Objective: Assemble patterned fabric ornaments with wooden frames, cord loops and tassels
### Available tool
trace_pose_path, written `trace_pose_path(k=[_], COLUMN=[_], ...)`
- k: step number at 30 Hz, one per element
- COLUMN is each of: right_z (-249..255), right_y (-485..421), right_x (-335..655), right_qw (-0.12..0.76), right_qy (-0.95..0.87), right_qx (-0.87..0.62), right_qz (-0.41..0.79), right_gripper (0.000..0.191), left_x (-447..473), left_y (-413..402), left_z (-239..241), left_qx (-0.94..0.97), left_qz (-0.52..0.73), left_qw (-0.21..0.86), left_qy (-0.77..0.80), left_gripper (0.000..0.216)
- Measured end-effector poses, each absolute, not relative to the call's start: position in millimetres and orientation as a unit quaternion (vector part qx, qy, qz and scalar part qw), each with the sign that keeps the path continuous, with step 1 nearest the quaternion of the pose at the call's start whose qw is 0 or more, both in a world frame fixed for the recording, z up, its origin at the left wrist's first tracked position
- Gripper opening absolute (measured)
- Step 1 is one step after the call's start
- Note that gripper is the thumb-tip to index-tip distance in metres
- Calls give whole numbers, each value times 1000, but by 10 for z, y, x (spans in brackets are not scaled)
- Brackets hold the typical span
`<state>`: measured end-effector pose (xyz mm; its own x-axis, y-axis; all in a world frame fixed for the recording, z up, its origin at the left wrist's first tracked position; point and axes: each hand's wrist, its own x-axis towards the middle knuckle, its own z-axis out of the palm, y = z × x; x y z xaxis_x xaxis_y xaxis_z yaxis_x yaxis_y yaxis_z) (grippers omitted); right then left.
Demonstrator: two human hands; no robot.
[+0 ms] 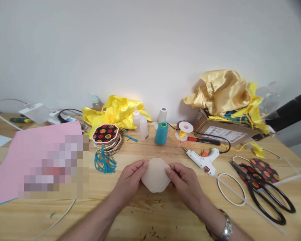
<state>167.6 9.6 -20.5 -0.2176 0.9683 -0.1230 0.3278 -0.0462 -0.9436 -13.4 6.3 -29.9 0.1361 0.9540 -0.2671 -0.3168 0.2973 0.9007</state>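
Note:
A pale, scalloped flat piece (156, 175), perhaps card or thin board, is held just above the wooden table. My left hand (132, 175) pinches its left edge between thumb and fingers. Its right edge is gripped by my right hand (184, 179), thumb on top. The side facing away from me is hidden. Beyond it stands a teal thread cone (162, 134). To the left sits a stack of scalloped pieces (105, 134), topped with dark floral fabric, and in front of the stack lies a bundle of teal and yellow strips (104, 161).
A white glue gun (203, 160), black-handled scissors (262, 192), an oval ring (231, 189) and floral fabric pieces (266, 170) lie on the right. Behind them stands a cardboard box (220, 130) under gold satin (220, 90). Pink sheet (47, 140) covers the left; yellow satin (120, 110) is at the back.

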Motion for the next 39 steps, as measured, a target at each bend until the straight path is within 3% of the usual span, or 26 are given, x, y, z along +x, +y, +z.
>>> trace_pose_path(k=[5,11,19,25,29,33,39], right_z=[-203,-190,-152,-71,-24,-93,-212], right_y=[114,163,213,264,280,239,186], right_x=[1741,1754,1732,1735,1722,1699,1764], right_qw=[320,329,291,226,195,173,113], right_qy=[-588,-590,-618,-693,-760,-815,-897], right_qx=[-551,-547,-532,-490,-478,-490,-418], right_qz=[499,494,500,478,395,256,85], right_gripper=[34,29,30,34,34,23,21], left_x=[-155,-136,-93,-95,-61,-20,-14], left_y=[73,42,-31,-31,-36,-41,-64], left_z=[-254,-152,-142,-196,-155,-84,-106], left_qx=[346,436,446,390,380,395,502], left_qz=[464,364,417,409,412,413,371], left_qw=[685,682,630,692,674,632,526], left_qy=[442,460,481,449,480,524,577], left_gripper=[44,34,29,35,31,28,23])
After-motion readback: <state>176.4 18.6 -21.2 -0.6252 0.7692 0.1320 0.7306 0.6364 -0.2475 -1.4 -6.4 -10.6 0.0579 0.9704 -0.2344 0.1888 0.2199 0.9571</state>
